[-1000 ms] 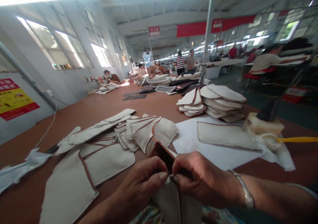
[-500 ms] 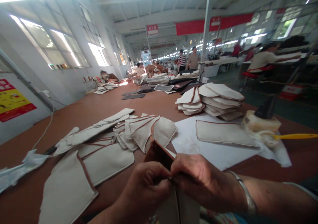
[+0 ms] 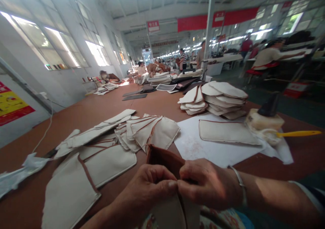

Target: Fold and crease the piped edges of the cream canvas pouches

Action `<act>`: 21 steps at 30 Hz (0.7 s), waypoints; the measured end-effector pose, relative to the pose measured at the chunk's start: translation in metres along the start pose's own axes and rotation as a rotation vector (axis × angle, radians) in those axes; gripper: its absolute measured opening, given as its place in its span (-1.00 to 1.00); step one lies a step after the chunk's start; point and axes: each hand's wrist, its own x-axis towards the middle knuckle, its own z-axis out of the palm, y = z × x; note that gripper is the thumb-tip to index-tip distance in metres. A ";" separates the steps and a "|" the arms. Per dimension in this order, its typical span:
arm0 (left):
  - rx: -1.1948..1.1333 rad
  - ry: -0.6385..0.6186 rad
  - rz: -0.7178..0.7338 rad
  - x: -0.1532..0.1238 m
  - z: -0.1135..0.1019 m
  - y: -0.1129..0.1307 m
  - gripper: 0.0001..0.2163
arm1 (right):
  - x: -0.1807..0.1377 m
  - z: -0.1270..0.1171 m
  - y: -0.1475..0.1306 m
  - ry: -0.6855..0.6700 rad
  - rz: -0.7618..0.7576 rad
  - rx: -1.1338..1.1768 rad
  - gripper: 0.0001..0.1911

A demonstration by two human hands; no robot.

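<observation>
In front of me hangs a cream leather-like piece [image 3: 169, 212] with brown trim and a brown inner face [image 3: 164, 157]. My left hand [image 3: 146, 186] pinches its edge between thumb and forefinger. Right beside it, my right hand [image 3: 209, 180] grips the same edge with curled fingers, and the fingertips of both hands meet. What lies under the fingers is hidden. Beyond the hands, several similar cream panels [image 3: 165, 131] overlap on the brown table [image 3: 109, 100]. More cream panels [image 3: 68, 191] with brown edging lie to the left.
A single cream panel [image 3: 225, 132] rests on white paper [image 3: 188, 147] at the right. Beside it stand a pale container [image 3: 264, 120] with a dark top and a yellow-handled tool [image 3: 299, 133]. Stacked panels [image 3: 223, 98] sit behind. Several people work further back.
The brown-lined opening of the piece has spread wider, and my right hand has shifted slightly. My view has turned a little. Both hands still grip the edge.
</observation>
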 end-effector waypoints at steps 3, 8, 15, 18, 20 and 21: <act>0.017 0.010 -0.002 -0.001 0.002 -0.002 -0.60 | -0.003 -0.003 -0.003 0.126 0.081 0.236 -0.83; 0.111 0.083 0.029 -0.007 0.009 0.002 -0.66 | 0.002 -0.018 -0.007 0.062 0.587 0.673 -0.59; 0.263 0.096 0.171 -0.010 0.011 0.008 -0.76 | 0.012 -0.024 0.004 -0.165 0.639 0.991 -0.49; 0.284 0.047 0.222 -0.011 0.009 0.009 -0.76 | 0.012 -0.023 0.004 -0.177 0.653 1.074 -0.55; 0.300 0.027 0.240 -0.010 0.007 0.009 -0.76 | 0.011 -0.021 0.003 -0.159 0.629 1.049 -0.64; 0.297 0.020 0.237 -0.010 0.006 0.009 -0.76 | 0.011 -0.019 0.001 -0.142 0.601 1.006 -0.69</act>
